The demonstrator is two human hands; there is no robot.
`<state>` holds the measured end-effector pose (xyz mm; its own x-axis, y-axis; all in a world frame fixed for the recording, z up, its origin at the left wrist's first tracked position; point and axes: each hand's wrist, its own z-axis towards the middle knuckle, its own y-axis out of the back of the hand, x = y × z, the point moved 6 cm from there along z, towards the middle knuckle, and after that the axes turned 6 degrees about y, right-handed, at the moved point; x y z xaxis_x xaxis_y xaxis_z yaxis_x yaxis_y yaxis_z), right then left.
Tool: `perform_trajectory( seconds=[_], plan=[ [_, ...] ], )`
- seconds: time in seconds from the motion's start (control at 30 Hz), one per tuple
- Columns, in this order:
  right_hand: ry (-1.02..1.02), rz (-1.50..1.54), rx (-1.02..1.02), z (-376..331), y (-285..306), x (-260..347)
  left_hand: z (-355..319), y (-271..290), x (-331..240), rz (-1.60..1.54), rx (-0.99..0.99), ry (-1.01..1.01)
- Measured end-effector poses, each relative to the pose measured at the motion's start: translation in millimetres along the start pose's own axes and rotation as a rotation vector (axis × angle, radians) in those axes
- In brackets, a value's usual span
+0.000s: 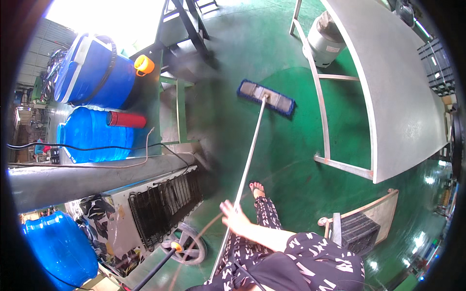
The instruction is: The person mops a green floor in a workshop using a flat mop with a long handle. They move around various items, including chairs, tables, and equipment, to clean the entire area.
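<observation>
A flat mop (277, 100) with a blue-fringed, grey-topped head lies on the green floor ahead of me. Its pale handle slants back toward my body. My right hand (236, 219) is at the handle, which crosses its palm between thumb and fingers. The hold looks loose: some fingertips stretch out past the handle to the left. Below that hand the handle runs down beside my patterned trousers to the lower edge. My left hand does not show. One sandalled foot (257, 187) stands just right of the handle.
A grey-topped table (407, 97) with metal legs stands right, a metal canister (326, 41) beyond it. A wooden-framed cart (359, 225) holds a dark crate. At left are blue water containers (99, 133), a big grey pipe (97, 177), black condenser coils (165, 206) and a wheel (187, 245).
</observation>
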<state>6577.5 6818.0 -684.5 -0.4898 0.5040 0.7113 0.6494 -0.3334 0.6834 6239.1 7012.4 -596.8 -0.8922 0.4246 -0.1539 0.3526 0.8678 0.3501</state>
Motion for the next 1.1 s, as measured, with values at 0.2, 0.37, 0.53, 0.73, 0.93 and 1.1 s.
perform_trajectory(
  seconds=[0.2, 0.37, 0.53, 0.73, 0.93, 1.1],
  plan=[
    [-0.666, -0.193, -0.229, -27.5, 114.9, -148.5, 77.4, -11.8, -349.0, -0.280, 0.284, -0.306],
    [-0.885, -0.096, -0.310, -139.3, 105.2, -169.9, 163.2, -14.7, -548.9, -0.192, 0.408, -0.274],
    [-1.216, 0.149, -0.157, -247.4, 13.7, -160.0, 204.5, 39.5, -516.8, 0.056, -0.051, -0.464],
    [-1.449, 0.373, -0.380, -321.8, -58.7, -161.8, 165.4, 76.0, -247.5, 0.171, -0.245, -0.418],
    [-1.302, 0.315, -0.443, -300.0, -64.8, -141.7, -1.1, 1.8, 132.8, 0.175, -0.214, -0.046],
    [-1.307, 0.403, -0.362, -290.5, -91.3, -133.8, -69.3, -35.0, 196.9, 0.068, -0.134, 0.284]
  ],
)
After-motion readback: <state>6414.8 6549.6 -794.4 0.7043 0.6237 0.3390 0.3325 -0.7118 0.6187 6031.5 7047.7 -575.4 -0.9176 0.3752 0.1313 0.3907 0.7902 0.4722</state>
